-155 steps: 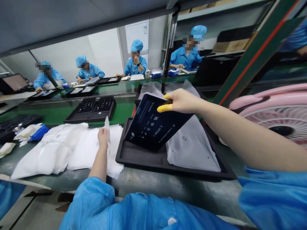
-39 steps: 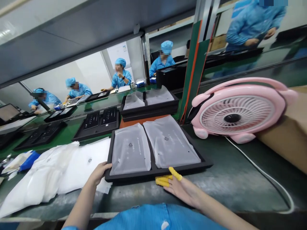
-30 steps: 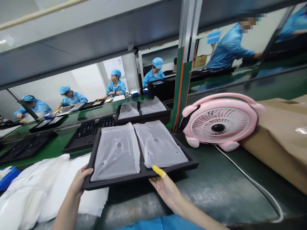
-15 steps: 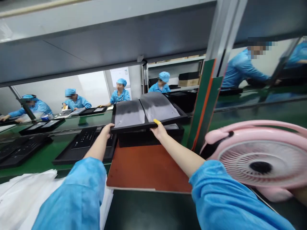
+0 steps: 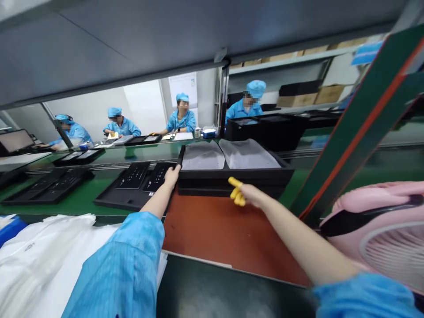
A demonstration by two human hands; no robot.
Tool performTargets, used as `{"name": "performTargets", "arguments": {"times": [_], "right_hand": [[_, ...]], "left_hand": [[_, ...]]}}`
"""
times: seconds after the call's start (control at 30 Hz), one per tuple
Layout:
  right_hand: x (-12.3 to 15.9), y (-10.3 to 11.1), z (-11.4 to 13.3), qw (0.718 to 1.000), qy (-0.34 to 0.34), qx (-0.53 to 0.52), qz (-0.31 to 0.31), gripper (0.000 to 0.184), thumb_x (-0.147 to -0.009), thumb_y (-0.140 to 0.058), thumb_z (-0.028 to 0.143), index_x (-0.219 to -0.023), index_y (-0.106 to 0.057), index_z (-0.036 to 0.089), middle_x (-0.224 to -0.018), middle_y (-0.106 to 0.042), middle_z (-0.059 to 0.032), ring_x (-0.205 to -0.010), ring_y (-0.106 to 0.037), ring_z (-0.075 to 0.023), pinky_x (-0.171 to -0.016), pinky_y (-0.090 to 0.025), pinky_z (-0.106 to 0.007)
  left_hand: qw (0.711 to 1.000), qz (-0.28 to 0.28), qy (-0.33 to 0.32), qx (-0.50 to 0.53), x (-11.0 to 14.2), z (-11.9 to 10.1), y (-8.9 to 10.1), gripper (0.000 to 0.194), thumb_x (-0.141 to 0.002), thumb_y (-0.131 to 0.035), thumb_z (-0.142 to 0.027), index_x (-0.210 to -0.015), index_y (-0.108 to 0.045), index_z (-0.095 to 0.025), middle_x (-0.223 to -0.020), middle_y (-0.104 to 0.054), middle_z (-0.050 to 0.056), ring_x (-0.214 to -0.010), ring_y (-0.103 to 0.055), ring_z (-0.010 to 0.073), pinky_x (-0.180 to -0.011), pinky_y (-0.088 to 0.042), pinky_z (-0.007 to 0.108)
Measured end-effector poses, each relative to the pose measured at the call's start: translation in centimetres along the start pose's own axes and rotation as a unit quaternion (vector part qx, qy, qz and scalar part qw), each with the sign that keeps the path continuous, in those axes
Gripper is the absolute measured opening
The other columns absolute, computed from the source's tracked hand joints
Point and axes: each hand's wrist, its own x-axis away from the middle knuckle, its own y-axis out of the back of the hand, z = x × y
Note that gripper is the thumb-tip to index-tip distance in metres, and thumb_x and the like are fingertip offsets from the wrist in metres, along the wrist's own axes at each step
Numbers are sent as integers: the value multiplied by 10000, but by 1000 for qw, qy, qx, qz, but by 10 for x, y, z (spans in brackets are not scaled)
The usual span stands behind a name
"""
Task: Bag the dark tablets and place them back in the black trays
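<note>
A black tray point(image 5: 202, 173) with two sheet-covered sections rests on a stack of similar black trays point(image 5: 205, 189). Translucent sheets point(image 5: 250, 154) lie over both sections. At the tray's near left corner, my left hand point(image 5: 172, 176) is closed on the edge. My right hand point(image 5: 247, 193), wearing yellow finger covers, is just in front of the stack, apart from it. Its fingers are spread and hold nothing. Below it lies a reddish-brown board point(image 5: 228, 238). Left of the stack, another black tray point(image 5: 122, 201) holds two dark panels with small markings.
A pink fan point(image 5: 380, 216) stands at the right beside a green post with an orange stripe point(image 5: 367, 115). White sheets point(image 5: 49, 260) are piled at lower left. Several co-workers in blue sit across the green line point(image 5: 155, 152). A grey shelf point(image 5: 165, 31) hangs overhead.
The sheet-covered tray has come down level onto the stack. My right hand has let go of its front edge and drawn back; my left hand stays at its corner. The view has shifted.
</note>
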Motion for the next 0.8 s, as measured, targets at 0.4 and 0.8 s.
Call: {"name": "performTargets", "arguments": {"times": [0.4, 0.8], "right_hand": [[21, -85, -69, 979, 124, 30, 160, 393, -568, -655, 529, -589, -567, 147, -365, -528, 7, -309, -429, -84, -357, -316, -196], [10, -75, -75, 978, 124, 29, 166, 426, -584, -628, 561, -658, -549, 150, -401, -533, 31, -347, -444, -67, -391, -337, -194]], "left_hand": [[979, -31, -25, -200, 0, 24, 1, 540, -910, -149, -407, -988, -611, -138, -1045, -639, 150, -1034, -567, 248, -850, -389, 310], [910, 74, 8, -408, 12, 74, 17, 282, -753, -516, -280, -979, -558, -115, -1074, -601, 188, -1019, -572, 276, -814, -411, 332]]}}
